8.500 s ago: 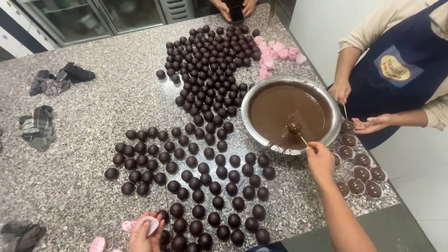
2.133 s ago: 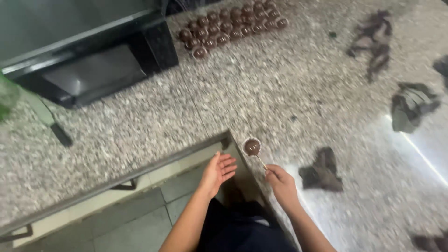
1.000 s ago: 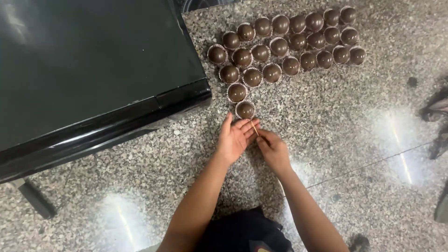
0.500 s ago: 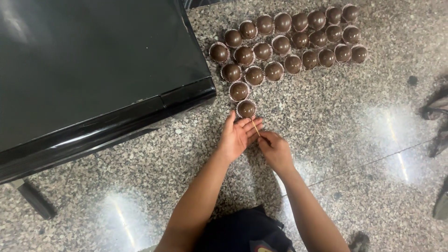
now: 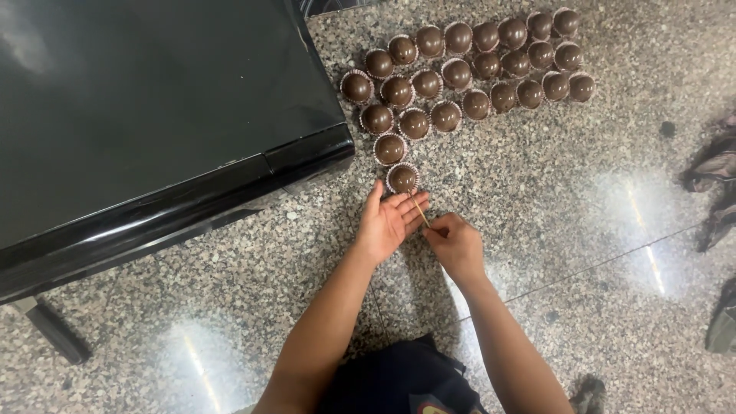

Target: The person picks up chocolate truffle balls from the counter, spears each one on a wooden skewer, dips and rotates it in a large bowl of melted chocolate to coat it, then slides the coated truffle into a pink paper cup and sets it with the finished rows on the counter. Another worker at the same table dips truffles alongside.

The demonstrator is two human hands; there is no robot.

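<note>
Since a moment ago little has moved: my left hand (image 5: 391, 218) still lies open beside the nearest truffle (image 5: 402, 179), now seated in its paper cup on the counter (image 5: 537, 199), while my right hand (image 5: 456, 244) stays closed on the stick (image 5: 418, 210).

Twenty-six chocolate balls (image 5: 445, 116), as near as could be counted, sat on the one granite counter (image 5: 552, 199), each in its own paper cup. Twenty-four of them formed a rough block of three slanting rows, and two more trailed off its lower left corner. There was one thin wooden stick (image 5: 418, 210). Two hands were in view, the left hand (image 5: 389, 221) and the right hand (image 5: 457, 244), both belonging to one person. One black box (image 5: 153, 115) stood at the left. Three dark rags (image 5: 717, 161) lay at the right edge.
</note>
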